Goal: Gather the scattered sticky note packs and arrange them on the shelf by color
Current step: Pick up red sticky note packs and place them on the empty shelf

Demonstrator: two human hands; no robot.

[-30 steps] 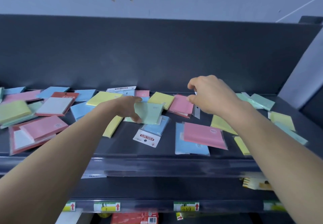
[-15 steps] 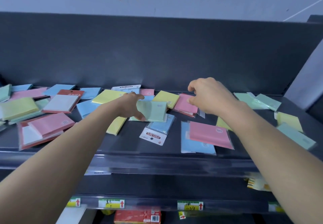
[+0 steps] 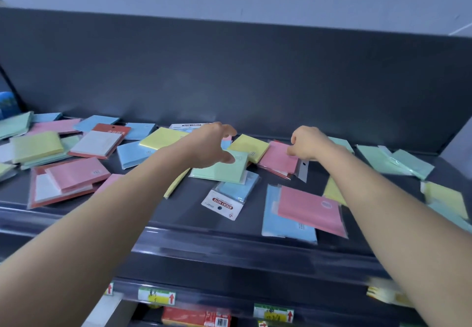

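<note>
Sticky note packs in pink, blue, green and yellow lie scattered on the dark shelf (image 3: pixel 178 214). A green pack (image 3: pixel 222 169) rests flat at the centre, partly over a blue pack (image 3: pixel 236 190) with a white "STICKY NOTE" header. My left hand (image 3: pixel 212 145) hovers over the green pack's left corner with fingers spread; only the thumb touches it. My right hand (image 3: pixel 309 145) has curled fingers and pinches the right edge of a pink pack (image 3: pixel 277 159), whose clear hang tab sticks out below the hand. A yellow pack (image 3: pixel 249 146) lies between the hands.
The shelf's dark back panel (image 3: pixel 229 76) rises close behind the packs. More packs crowd the left end, among them a red-backed one (image 3: pixel 99 141), and green ones (image 3: pixel 398 160) the right end. A pink-on-blue pair (image 3: pixel 306 209) sits near the front lip. Price labels line the lower shelf.
My left hand has opened and let the green pack settle flat on the shelf. My right hand has dropped onto the pink pack's edge. The view has shifted slightly to the left.
</note>
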